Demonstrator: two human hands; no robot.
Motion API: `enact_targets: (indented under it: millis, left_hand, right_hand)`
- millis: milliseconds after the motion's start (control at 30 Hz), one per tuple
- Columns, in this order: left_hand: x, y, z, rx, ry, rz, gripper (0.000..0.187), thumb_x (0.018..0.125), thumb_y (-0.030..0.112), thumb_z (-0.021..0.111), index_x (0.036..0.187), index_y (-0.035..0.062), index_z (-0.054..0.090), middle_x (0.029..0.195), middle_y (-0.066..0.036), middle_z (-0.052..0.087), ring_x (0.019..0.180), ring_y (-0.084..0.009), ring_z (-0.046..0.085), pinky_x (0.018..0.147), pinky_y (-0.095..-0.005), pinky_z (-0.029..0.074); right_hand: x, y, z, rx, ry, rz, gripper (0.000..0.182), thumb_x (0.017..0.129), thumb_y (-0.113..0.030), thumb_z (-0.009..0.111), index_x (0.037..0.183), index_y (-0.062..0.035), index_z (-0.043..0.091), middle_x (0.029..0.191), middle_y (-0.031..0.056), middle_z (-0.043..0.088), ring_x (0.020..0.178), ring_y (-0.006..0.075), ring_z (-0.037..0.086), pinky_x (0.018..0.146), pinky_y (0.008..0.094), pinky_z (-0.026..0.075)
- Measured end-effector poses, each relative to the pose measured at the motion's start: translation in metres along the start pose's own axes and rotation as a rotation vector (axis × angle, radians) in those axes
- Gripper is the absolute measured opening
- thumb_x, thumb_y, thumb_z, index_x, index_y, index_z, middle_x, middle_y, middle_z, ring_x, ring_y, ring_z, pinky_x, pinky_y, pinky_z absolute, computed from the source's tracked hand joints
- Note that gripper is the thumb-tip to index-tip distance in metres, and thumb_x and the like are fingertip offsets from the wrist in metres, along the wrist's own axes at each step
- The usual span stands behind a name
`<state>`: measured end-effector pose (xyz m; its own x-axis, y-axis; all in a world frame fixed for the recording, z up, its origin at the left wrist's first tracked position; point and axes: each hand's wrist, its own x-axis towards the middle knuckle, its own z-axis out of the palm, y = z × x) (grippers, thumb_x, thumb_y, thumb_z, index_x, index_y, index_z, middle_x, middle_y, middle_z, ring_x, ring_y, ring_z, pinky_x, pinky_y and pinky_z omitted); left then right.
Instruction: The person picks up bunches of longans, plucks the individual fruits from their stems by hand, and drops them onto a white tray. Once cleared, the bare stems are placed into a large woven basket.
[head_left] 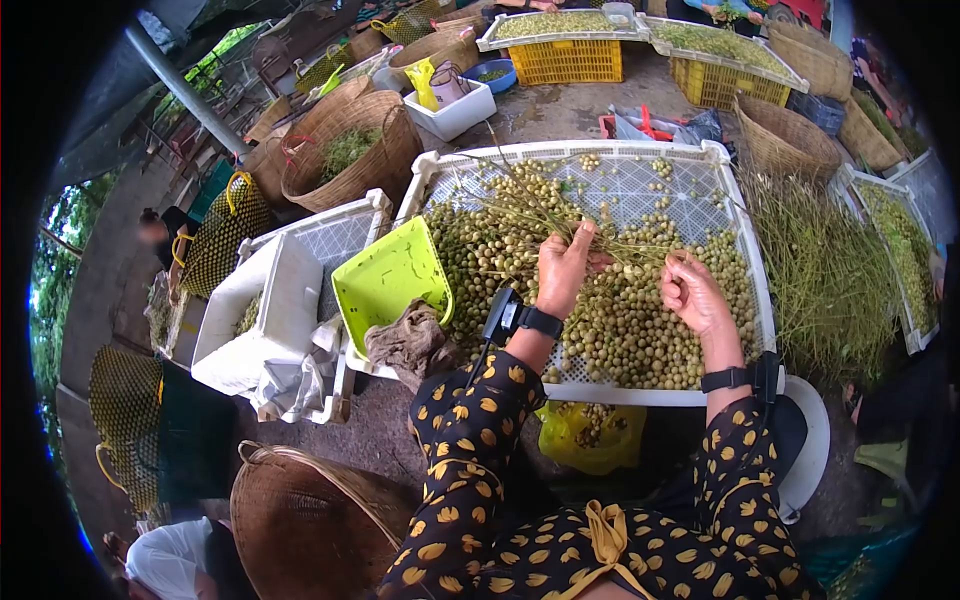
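Observation:
A white mesh tray (pixel 590 395) in front of me holds a thick layer of small round yellow-brown fruits (pixel 640 345). Over its middle, my left hand (pixel 566 268) is closed round a bunch of thin fruit stems (pixel 540 205), its thumb pointing up. The stems fan out toward the back left, with fruits among them. To the right, my right hand (pixel 692 292) is closed in a pinch at a thin stem end, just above the fruits. Its fingertips partly hide what they grip. Each wrist wears a black strap.
A lime-green basin (pixel 395 270) and a brown cloth (pixel 410 345) sit at the tray's left edge. Beside them stands a white foam box (pixel 255 310). Bare stalks (pixel 815 265) are heaped on the right. A wicker basket (pixel 310 520) stands at lower left, and a yellow bag (pixel 592 440) hangs below the tray.

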<state>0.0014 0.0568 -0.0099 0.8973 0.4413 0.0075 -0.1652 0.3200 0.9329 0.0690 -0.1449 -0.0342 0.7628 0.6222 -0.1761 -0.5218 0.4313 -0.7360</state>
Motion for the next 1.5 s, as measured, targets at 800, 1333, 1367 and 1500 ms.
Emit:
enact_targets:
  millis: [800, 1333, 1367, 1500]
  left_hand:
    - [-0.003, -0.003, 0.001, 0.004, 0.009, -0.032, 0.021, 0.089, 0.023, 0.058, 0.096, 0.0028, 0.055, 0.093, -0.007, 0.062, 0.063, -0.0195, 0.065, 0.055, -0.0291, 0.055]
    - [0.007, 0.007, -0.009, -0.05, 0.169, -0.005, 0.026, 0.088, 0.024, 0.06, 0.081, -0.0001, 0.053, 0.067, -0.006, 0.059, 0.055, -0.0169, 0.064, 0.043, -0.0271, 0.052]
    - [0.005, 0.003, -0.005, -0.039, 0.152, -0.007, 0.025, 0.088, 0.023, 0.06, 0.081, -0.0002, 0.053, 0.066, -0.006, 0.059, 0.055, -0.0171, 0.064, 0.043, -0.0273, 0.052]
    - [-0.007, -0.003, 0.009, -0.004, 0.097, 0.008, 0.021, 0.088, 0.022, 0.059, 0.092, 0.0015, 0.057, 0.075, -0.005, 0.061, 0.058, -0.0169, 0.064, 0.048, -0.0277, 0.054]
  right_hand:
    - [0.006, 0.028, 0.024, -0.288, -0.087, 0.075, 0.021, 0.089, -0.026, 0.058, 0.097, -0.0066, 0.054, 0.078, 0.0079, 0.058, 0.05, 0.0062, 0.043, 0.041, 0.0181, 0.029]
    - [-0.005, 0.01, 0.009, -0.439, -0.073, 0.177, 0.02, 0.09, -0.022, 0.055, 0.094, -0.0019, 0.055, 0.074, 0.0047, 0.056, 0.05, 0.0044, 0.045, 0.037, 0.0172, 0.028]
    - [-0.005, 0.012, 0.014, -0.376, -0.096, 0.159, 0.021, 0.09, -0.023, 0.055, 0.094, -0.0019, 0.055, 0.074, 0.0048, 0.056, 0.051, 0.0045, 0.045, 0.037, 0.0171, 0.028]
    - [-0.001, 0.025, 0.019, -0.208, -0.123, 0.146, 0.034, 0.089, -0.037, 0.056, 0.098, -0.0051, 0.055, 0.075, 0.006, 0.058, 0.051, 0.0071, 0.046, 0.037, 0.0183, 0.029]
